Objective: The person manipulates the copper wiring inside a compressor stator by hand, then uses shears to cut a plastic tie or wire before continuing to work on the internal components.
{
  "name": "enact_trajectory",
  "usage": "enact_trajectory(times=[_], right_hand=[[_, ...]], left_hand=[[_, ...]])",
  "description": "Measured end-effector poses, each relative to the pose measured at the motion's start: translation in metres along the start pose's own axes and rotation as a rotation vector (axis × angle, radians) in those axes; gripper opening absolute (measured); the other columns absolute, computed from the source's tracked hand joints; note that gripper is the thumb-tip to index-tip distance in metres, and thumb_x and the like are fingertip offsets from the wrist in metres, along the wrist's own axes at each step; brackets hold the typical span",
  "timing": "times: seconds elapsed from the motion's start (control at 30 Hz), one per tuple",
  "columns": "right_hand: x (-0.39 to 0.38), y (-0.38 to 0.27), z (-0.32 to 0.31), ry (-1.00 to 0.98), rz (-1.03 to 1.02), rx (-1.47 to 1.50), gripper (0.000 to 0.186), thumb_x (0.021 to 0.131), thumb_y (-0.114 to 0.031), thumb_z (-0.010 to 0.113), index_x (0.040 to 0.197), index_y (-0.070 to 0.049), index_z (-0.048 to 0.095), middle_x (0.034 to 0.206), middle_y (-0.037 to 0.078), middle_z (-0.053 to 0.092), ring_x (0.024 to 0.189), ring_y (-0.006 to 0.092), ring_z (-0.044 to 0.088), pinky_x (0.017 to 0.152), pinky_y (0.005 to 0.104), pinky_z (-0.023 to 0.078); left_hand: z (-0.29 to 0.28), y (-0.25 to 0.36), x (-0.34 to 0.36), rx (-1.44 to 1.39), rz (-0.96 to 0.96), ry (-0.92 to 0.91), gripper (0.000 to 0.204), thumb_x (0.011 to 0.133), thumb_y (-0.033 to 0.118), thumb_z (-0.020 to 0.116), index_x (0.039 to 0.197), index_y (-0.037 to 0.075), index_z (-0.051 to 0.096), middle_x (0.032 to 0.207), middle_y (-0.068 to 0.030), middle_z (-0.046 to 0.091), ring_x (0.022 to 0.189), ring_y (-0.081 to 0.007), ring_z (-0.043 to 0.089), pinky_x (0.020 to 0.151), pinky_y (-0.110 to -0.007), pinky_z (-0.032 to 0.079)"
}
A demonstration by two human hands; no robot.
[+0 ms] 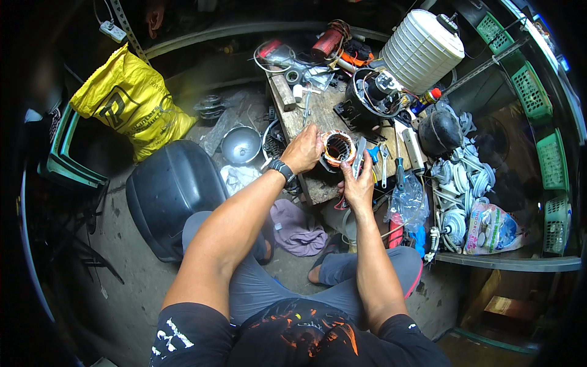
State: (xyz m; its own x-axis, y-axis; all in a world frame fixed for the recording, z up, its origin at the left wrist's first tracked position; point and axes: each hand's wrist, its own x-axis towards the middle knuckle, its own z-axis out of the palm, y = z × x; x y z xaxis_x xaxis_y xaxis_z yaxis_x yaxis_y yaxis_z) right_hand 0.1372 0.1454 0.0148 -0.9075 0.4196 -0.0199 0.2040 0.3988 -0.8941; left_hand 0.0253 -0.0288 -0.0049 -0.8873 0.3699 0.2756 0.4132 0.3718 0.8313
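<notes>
Copper-wound ring [337, 160] between left grip [304, 150] and right grip [359, 182] with grey tool [359, 153]

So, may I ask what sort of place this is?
Probably a small repair workshop, perhaps for electric motors: it has a cluttered wooden bench, a copper-wound ring resembling a motor stator, and a teal-handled screwdriver.

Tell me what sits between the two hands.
The head view shows a copper-wound ring, then a grey tool, between left hand and right hand.

the bench [320, 185] is rough wood, the wound ring [335, 135] coppery metal.
</notes>
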Motion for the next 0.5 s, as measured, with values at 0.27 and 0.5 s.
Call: enact_trajectory(times=[0.27,0.5], right_hand=[[0.033,-0.020,-0.033,0.090,-0.557,-0.466,0.063,0.098,-0.010,0.065,0.155,-0.004,0.040,0.124,0.027,0.057,0.111,0.0427,0.061,0.093,0.0456,0.053],[-0.027,-0.032,-0.006,-0.082,-0.683,-0.464,0.063,0.092,-0.001,0.060,0.153,-0.007,0.044,0.106,0.021,0.061,0.088,0.0424,0.067,0.075,0.0505,0.055]], left_hand=[[0.021,0.017,-0.040,0.074,0.047,0.124,0.017,0.102,0.013,0.054,0.107,-0.003,0.052,0.108,-0.0246,0.051,0.100,-0.0435,0.056,0.092,-0.049,0.047],[0.024,0.021,-0.043,0.056,0.057,0.095,0.015,0.099,0.009,0.055,0.106,-0.004,0.052,0.105,-0.0257,0.051,0.101,-0.0440,0.053,0.094,-0.051,0.045]])
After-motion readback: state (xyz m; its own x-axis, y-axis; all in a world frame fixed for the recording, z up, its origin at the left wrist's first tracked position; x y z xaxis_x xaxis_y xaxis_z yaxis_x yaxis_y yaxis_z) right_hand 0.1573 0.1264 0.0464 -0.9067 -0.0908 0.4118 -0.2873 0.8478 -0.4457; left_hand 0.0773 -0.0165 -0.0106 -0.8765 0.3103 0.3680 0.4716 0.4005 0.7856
